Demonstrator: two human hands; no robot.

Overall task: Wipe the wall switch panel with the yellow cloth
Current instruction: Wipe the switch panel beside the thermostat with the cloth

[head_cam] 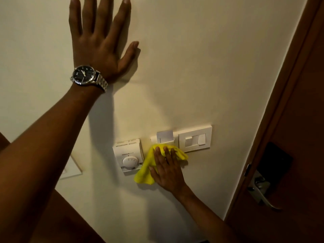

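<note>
The white wall switch panel (195, 138) sits low on the cream wall, with a key card holder (164, 137) at its left end. My right hand (168, 170) presses the yellow cloth (147, 168) flat against the wall just below the card holder, fingers spread over the cloth. The cloth covers the lower left part of the panel and hangs down past my thumb. My left hand (101, 37) lies flat and spread on the wall high above, with a metal wristwatch (86, 77) on the wrist.
A white thermostat with a round dial (128, 156) is fixed left of the cloth, touching its edge. A brown wooden door (294, 137) with a metal lever handle (261, 190) and a dark lock plate stands at the right. Another white plate (71, 170) shows behind my left forearm.
</note>
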